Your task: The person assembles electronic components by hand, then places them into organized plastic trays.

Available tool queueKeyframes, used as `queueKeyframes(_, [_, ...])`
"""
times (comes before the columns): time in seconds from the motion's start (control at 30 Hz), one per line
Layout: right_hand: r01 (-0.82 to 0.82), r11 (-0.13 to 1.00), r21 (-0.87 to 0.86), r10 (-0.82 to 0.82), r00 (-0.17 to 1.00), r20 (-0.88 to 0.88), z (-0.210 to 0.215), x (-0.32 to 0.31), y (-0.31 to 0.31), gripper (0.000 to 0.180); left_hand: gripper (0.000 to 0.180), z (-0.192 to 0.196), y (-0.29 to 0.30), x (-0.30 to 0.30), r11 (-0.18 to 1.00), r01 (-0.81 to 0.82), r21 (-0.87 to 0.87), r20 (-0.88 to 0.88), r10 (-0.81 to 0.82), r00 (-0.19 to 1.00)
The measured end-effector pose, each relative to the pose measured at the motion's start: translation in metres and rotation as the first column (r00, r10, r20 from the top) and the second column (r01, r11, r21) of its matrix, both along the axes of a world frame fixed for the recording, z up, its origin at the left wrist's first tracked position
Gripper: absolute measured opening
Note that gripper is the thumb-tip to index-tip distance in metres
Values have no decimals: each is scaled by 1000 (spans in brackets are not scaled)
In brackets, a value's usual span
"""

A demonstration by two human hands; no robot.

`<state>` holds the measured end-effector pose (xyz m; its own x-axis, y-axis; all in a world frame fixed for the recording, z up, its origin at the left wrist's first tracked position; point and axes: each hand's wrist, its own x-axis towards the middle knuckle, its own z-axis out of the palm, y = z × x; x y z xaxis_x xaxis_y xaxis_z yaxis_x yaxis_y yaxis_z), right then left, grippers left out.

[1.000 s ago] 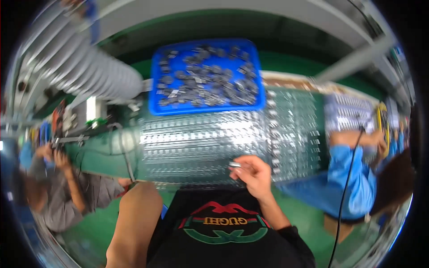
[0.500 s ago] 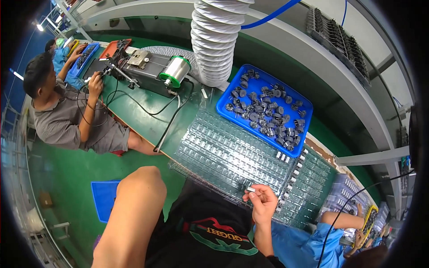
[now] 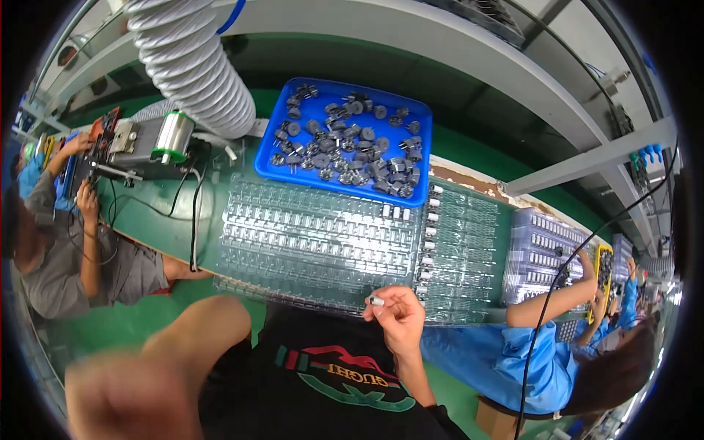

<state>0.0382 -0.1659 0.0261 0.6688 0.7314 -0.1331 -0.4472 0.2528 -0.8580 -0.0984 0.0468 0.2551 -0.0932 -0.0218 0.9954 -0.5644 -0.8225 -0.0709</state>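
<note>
Head view: right hand (image 3: 400,323) pinches small white-tipped part (image 3: 376,301), axis left-right, at near edge of clear tray (image 3: 315,242). Left hand (image 3: 125,400) blurred, grip unreadable, farther off.

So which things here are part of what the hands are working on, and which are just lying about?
In use:
- right hand, pinching a small white cylindrical part
- clear plastic tray with rows of pockets, right in front
- blue bin of dark components

Lying about:
- ribbed exhaust hose
- solder wire spool
- second clear tray to the right

The left hand is blurred and looks empty.
</note>
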Motion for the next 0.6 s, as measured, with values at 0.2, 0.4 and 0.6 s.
queueKeyframes(0.2, [61, 994, -96, -59, 998, 20, 4, 14, -12, 18, 17, -136, 104, 161, 850, -446, -280, -840, 7, 542])
queueKeyframes(0.4, [186, 980, -65, -179, 979, 97, -2, 4, 10, 20, 31, -218, 194, 240, 747, -538, 391, -858, 508, 82])
queueKeyframes(0.6, [217, 974, -64, -214, 975, 60, -12, 3, 6, 18, 42, -241, 225, 261, 771, -342, 537, -838, 535, -107])
